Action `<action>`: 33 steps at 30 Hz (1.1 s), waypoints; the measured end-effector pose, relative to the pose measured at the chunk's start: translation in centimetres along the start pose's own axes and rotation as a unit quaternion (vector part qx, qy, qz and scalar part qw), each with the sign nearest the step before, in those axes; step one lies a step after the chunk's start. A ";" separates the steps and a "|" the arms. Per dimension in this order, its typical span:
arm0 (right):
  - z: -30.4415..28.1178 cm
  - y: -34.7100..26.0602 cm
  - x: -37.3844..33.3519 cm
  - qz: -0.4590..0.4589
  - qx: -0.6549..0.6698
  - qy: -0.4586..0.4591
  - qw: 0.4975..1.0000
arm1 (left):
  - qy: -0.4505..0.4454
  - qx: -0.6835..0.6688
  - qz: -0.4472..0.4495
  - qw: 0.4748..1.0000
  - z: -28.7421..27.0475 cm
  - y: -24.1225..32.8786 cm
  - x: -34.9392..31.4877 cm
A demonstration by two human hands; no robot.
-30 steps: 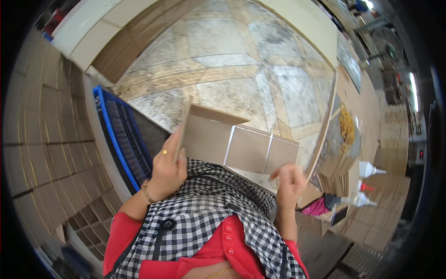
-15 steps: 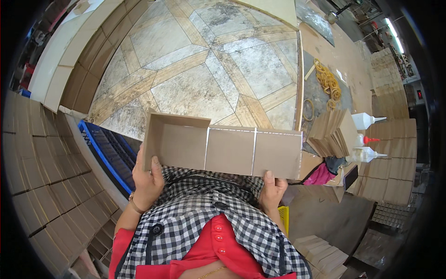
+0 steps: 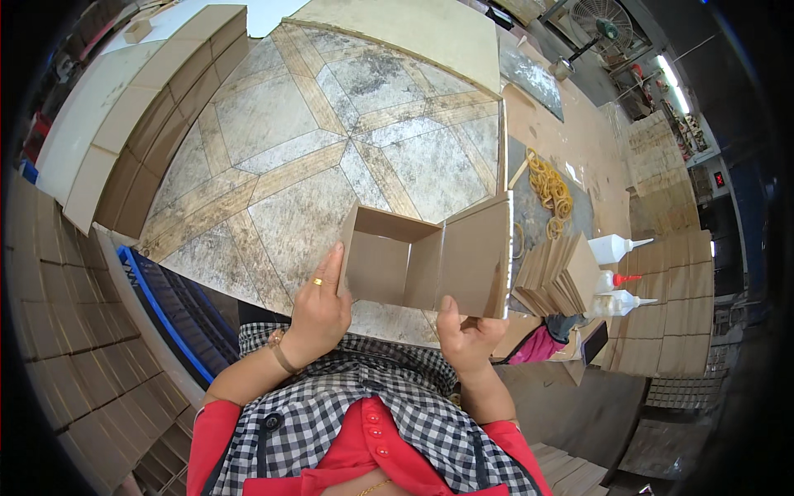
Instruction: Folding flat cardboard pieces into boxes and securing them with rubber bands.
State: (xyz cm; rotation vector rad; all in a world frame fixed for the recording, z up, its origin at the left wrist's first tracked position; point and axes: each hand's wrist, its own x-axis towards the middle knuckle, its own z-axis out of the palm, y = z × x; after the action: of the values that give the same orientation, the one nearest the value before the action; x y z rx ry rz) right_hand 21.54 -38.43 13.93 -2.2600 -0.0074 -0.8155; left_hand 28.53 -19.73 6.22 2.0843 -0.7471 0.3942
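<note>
A brown cardboard piece [image 3: 471, 260] is held up over the near edge of the patterned tabletop [image 3: 306, 194]. Its panels are bent at the creases into a partly formed box with upright sides, and a white strip runs along the right edge. My left hand [image 3: 322, 310], wearing a ring, presses against the left panel from outside. At the lower edge of the right panel, my right hand [image 3: 470, 335] grips with the thumb showing in front and the fingers partly hidden behind.
Stacked brown cardboard boxes [image 3: 124, 182] line the table's left side. To the right are a pile of cardboard pieces [image 3: 558, 273], yellow rubber bands [image 3: 548, 186] and several white squeeze bottles [image 3: 612, 248]. A blue-rimmed crate [image 3: 178, 314] stands at the left, beside tall cardboard stacks [image 3: 74, 331].
My left hand has moved right and up, folding the cardboard's flat middle panels inward into a box shape. The right hand has shifted slightly left, and the view has tilted.
</note>
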 end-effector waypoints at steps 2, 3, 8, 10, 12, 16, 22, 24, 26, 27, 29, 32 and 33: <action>0.2 -0.1 0.0 0.006 -0.010 -0.010 1.000 | 0.000 0.007 0.000 1.000 0.0 -0.2 -0.3; 0.4 -0.2 0.0 0.010 -0.003 -0.006 1.000 | 0.002 0.017 0.003 1.000 0.1 -0.2 -0.5; 2.2 -0.4 0.6 -0.040 -0.009 -0.105 0.994 | -0.004 0.010 0.015 1.000 0.3 -0.4 -0.4; 2.8 -0.2 1.2 -0.075 -0.029 -0.116 0.990 | -0.025 -0.006 -0.005 1.000 -0.1 -0.4 -0.5; 3.0 -0.2 0.9 -0.095 -0.111 -0.158 0.977 | -0.045 -0.065 -0.018 0.997 -0.7 -0.6 -0.6; 3.4 -0.2 0.6 -0.104 -0.151 -0.168 0.968 | -0.041 -0.196 -0.034 0.979 -1.5 -1.4 -0.4; 3.0 -0.8 0.9 -0.097 -0.183 -0.190 0.960 | -0.137 -0.083 0.079 0.984 -4.0 -2.2 2.0; 1.9 -1.3 1.6 -0.097 -0.163 -0.210 0.959 | -0.153 -0.055 0.083 0.983 -4.4 -1.7 2.1; 0.7 0.7 1.3 -0.034 0.001 -0.148 0.988 | -0.153 -0.043 0.086 0.984 -4.4 -1.5 2.1; 0.2 2.0 1.1 -0.010 0.088 -0.115 0.990 | -0.148 -0.041 0.094 0.984 -4.2 -1.4 2.1; -0.8 5.1 1.3 0.053 -0.004 0.003 0.999 | -0.145 -0.032 0.100 0.984 -4.1 -1.4 2.1; -2.6 10.0 2.0 0.147 -0.170 0.018 0.974 | -0.153 -0.023 0.104 0.982 -4.1 -1.5 2.4; -2.9 11.3 2.3 0.153 -0.236 -0.010 0.960 | -0.158 -0.020 0.102 0.982 -4.2 -1.4 2.5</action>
State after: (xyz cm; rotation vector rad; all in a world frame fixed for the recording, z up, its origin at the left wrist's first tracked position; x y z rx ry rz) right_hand 24.40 -49.12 9.60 -2.6181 0.5692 -0.6763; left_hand 31.32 -16.52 9.04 2.0620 -1.1530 0.1571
